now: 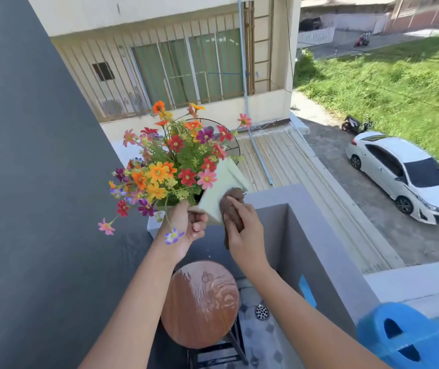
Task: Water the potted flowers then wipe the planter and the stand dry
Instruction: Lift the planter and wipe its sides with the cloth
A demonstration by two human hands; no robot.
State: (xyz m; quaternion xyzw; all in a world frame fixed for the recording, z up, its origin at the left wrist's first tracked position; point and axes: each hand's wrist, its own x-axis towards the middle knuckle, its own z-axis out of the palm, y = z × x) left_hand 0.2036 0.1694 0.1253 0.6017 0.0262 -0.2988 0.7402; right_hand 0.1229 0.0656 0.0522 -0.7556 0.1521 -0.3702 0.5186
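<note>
two hands are up at chest height over a balcony corner. the left hand (189,224) has its grip closed round the lower corner of a pale planter (222,188), holding it tilted in the air with the flowers (171,166) leaning away to the left of that grip. the right hand (247,230) has its grip closed on a brown cloth (230,206), bunched and pressed against the planter's side face, just right of the left grip. below both grips stands the stand (201,304), a round wooden top, wet and shiny, on dark legs. a blue watering can (404,339) sits low and well to the right of the cloth grip, on the grey wall (319,235).
</note>
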